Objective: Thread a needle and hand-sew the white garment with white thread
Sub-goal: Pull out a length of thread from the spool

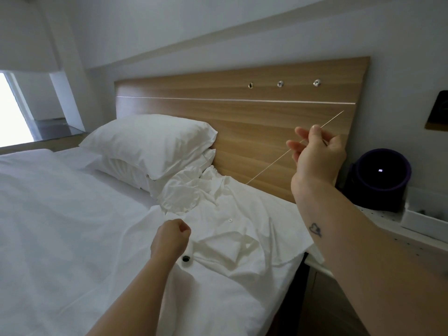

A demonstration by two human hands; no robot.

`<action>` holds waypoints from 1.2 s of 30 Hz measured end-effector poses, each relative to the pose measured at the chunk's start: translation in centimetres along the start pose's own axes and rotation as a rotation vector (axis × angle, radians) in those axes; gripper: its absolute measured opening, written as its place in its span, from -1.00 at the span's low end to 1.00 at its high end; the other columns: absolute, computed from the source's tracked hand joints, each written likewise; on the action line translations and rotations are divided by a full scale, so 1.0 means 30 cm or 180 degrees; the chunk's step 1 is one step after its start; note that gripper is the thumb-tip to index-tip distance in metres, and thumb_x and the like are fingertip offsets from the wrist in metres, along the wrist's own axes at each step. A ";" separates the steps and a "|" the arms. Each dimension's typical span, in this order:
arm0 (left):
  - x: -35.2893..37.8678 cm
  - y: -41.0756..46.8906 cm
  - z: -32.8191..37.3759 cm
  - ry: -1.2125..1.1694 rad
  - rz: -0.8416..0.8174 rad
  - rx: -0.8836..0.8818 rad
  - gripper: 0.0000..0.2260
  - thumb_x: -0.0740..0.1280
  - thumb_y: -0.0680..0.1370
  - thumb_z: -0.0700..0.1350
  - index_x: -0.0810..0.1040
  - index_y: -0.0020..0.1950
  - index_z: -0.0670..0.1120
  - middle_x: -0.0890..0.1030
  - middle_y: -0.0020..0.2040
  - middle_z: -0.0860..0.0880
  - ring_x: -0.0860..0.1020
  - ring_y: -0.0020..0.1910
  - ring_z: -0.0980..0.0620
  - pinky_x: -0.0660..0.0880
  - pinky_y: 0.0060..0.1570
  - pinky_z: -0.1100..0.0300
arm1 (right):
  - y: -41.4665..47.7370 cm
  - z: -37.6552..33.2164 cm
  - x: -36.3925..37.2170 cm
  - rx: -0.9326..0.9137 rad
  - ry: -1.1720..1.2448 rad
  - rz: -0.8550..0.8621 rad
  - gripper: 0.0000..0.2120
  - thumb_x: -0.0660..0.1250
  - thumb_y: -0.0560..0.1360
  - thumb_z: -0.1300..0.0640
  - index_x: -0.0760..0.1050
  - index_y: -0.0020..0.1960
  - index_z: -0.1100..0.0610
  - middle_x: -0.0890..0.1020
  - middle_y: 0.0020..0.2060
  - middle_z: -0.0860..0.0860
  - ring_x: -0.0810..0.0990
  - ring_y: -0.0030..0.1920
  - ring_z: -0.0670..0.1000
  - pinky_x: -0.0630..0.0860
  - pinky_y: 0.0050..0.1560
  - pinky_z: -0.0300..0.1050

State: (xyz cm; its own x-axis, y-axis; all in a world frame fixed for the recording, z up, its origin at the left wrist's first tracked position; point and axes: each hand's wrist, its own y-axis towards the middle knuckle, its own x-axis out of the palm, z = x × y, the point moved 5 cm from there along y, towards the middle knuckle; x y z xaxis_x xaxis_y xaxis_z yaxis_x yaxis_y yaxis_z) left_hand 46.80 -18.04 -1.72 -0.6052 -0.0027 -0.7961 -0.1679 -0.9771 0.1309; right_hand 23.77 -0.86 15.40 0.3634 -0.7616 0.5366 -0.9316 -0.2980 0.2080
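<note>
2 pillows [150,139] stacked at the head of the bed [60,214], white garment [218,214] crumpled just beside them below the headboard [242,122]. Left hand [169,238] clenched on top of the garment, any cloth nipped inside impossible to tell; right hand [317,154] raised, thumb and forefinger pinching the needle [333,118], white thread [271,164] taut from cloth to fingers. Judged a stitch pull-through: draw along the thread's own line, pin the fabric flat, stop once snug to avoid puckering.
</note>
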 end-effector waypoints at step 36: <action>-0.130 0.013 0.079 0.0123 0.0260 0.0043 -0.81 0.19 0.55 -0.18 0.52 -0.21 -0.02 0.58 -0.21 0.01 0.53 -0.19 0.03 0.46 -0.25 0.15 | 0.069 -0.386 0.061 -0.0758 0.0695 0.0294 -0.83 0.14 0.61 0.23 0.37 -0.15 0.07 0.66 -0.14 0.06 0.65 -0.42 -0.03 0.42 -0.44 -0.27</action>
State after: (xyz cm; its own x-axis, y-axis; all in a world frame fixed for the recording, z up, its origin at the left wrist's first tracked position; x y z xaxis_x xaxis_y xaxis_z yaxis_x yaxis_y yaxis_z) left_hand 47.26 -17.90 2.84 -0.5870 -0.0907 -0.8045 -0.1299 -0.9703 0.2042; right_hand 22.49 3.79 26.27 0.2925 -0.6302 0.7193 -0.9442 -0.0711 0.3217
